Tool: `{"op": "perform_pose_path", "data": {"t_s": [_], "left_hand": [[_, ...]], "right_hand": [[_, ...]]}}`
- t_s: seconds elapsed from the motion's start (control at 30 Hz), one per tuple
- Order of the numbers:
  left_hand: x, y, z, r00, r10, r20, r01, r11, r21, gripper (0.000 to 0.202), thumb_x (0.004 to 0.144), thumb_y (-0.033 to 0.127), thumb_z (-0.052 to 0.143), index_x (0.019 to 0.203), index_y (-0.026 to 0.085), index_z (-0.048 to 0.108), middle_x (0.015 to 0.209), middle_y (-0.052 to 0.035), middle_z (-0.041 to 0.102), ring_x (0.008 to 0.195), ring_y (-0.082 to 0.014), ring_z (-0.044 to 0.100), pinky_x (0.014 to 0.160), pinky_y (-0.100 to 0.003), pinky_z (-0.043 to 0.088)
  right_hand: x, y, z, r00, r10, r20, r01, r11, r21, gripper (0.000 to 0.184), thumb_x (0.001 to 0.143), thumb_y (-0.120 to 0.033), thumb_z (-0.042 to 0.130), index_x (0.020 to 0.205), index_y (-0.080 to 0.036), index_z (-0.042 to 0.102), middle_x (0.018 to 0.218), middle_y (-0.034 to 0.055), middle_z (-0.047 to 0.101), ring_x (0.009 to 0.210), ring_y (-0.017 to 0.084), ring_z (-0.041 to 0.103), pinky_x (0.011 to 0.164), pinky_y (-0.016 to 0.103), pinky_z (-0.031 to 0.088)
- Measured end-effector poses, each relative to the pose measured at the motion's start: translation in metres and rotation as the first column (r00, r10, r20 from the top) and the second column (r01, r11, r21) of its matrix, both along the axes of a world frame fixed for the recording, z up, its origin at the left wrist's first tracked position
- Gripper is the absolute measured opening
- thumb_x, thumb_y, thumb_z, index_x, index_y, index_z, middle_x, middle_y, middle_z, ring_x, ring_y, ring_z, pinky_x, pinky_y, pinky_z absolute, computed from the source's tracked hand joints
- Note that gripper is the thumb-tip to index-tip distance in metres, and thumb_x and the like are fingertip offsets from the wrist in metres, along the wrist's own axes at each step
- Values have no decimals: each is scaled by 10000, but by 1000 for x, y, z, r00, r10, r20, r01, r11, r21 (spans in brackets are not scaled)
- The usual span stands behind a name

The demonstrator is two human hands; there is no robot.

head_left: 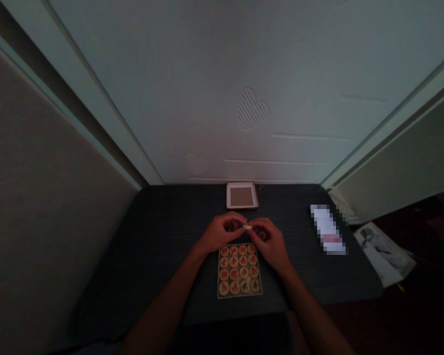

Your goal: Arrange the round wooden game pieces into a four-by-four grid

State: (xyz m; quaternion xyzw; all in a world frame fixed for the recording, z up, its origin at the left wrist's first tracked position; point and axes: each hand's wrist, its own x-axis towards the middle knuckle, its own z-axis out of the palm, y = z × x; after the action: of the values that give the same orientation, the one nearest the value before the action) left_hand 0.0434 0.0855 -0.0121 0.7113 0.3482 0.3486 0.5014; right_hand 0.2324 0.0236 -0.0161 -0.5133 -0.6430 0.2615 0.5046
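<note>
My left hand (pixel 225 231) and my right hand (pixel 272 244) meet above the table, fingertips pinching a small pale round xiangqi piece (pixel 247 227) between them. The piece is tilted, so its face cannot be read. Just below my hands lies a square clear-edged tray (pixel 240 297) filled with rows of round xiangqi pieces (pixel 234 262). Most carry red characters; a couple in the front row have black ones. Further small pieces (pixel 262 234) show dimly on the table behind my fingers, partly hidden.
A shallow white box part (pixel 228 197) with a brown inside lies at the table's back edge, by a pale door (pixel 207 108) with embossed hearts. A blurred-out phone-like object (pixel 327 229) lies on the right of the dark table (pixel 151 246). Papers and a white box (pixel 383 254) are beyond the right edge.
</note>
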Motion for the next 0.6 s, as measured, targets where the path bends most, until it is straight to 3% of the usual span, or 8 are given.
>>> {"op": "perform_pose_path", "data": {"t_s": [0.13, 0.2, 0.4, 0.6], "left_hand": [[-1, 0, -1, 996, 3, -87, -6, 999, -37, 263, 849, 335, 689, 1048, 164, 711, 735, 1, 637, 610, -107, 521, 551, -213, 398], [-1, -1, -1, 996, 12, -91, -16, 999, -39, 301, 851, 354, 689, 1086, 165, 704, 691, 17, 610, 593, -104, 506, 543, -211, 392], [1, -2, -1, 999, 6, -42, -7, 999, -35, 368, 863, 376, 681, 1179, 187, 687, 929, -52, 725, 708, -141, 607, 642, -258, 488], [1, -2, -1, 999, -24, -28, 22, 997, -69, 375, 896, 394, 655, 1214, 197, 681, 1075, -80, 747, 853, -188, 677, 773, -313, 534]], "right_hand": [[0, -1, -3, 999, -25, -21, 24, 999, -42, 172, 902, -346, 661, 1025, -241, 719, 965, 54, 723, 863, 197, 680, 706, 294, 541], [0, -1, -5, 999, -37, -39, 34, 997, -70, 203, 907, -368, 655, 1051, -241, 719, 964, 53, 730, 854, 197, 684, 702, 292, 542], [0, 0, -6, 996, -37, -79, 30, 996, -88, 246, 908, -389, 656, 1092, -242, 726, 1000, 59, 743, 864, 200, 689, 720, 293, 547], [0, -1, -4, 997, -7, -79, 0, 996, -87, 297, 886, -336, 679, 1171, -251, 691, 980, 45, 738, 830, 189, 683, 696, 288, 534]]}}
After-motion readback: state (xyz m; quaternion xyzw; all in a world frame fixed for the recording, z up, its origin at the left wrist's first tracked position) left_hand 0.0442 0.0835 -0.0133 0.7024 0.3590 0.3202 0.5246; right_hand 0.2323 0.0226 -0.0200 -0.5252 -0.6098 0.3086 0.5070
